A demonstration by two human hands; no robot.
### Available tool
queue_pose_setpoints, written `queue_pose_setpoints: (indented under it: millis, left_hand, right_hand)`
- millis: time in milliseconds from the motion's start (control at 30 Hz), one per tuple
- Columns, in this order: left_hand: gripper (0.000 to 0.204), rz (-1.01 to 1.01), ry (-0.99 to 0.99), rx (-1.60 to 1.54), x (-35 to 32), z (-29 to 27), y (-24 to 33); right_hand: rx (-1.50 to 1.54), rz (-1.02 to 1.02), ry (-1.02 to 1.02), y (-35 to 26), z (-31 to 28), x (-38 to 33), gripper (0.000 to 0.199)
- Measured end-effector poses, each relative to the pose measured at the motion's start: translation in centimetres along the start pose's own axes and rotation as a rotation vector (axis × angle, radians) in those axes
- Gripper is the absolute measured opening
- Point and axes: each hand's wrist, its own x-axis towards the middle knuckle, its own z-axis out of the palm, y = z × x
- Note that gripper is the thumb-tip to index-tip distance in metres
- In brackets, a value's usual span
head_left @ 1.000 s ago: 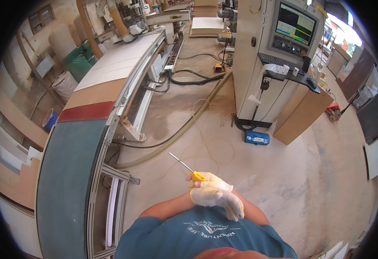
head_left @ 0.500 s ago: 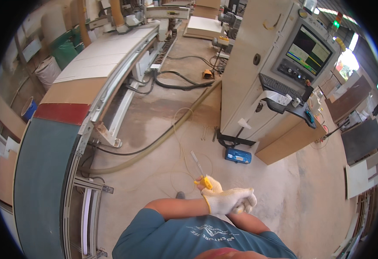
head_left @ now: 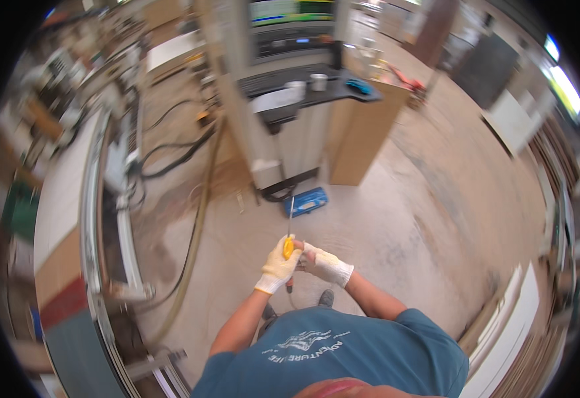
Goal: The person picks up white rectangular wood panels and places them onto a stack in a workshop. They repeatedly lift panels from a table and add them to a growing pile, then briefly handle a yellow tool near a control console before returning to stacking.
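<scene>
The left hand (head_left: 279,266), gloved, is closed around the yellow handle of a screwdriver (head_left: 289,229), shaft pointing away toward the blue box (head_left: 305,201) on the floor (head_left: 396,219). The right hand (head_left: 324,264), also gloved, is curled beside the handle; whether it grips anything I cannot tell. The tool is carried in front of the body, touching no work, so nothing appears started; the console (head_left: 283,99) stands ahead.
</scene>
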Motion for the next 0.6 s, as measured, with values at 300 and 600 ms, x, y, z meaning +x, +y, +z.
queue_pose_setpoints:
  millis: [300, 600]
  left_hand:
    - [0.042, 0.36, -0.872, 0.799, 2.5, 21.0, 10.3]
    - [0.032, 0.668, -0.746, 0.651, 1.9, 38.0, 15.0]
  right_hand:
    - [0.64, -1.282, 1.189, -20.3, -34.8, -25.1, 0.034]
    - [0.628, -1.554, 1.605, -24.5, -33.4, -31.7, 0.05]
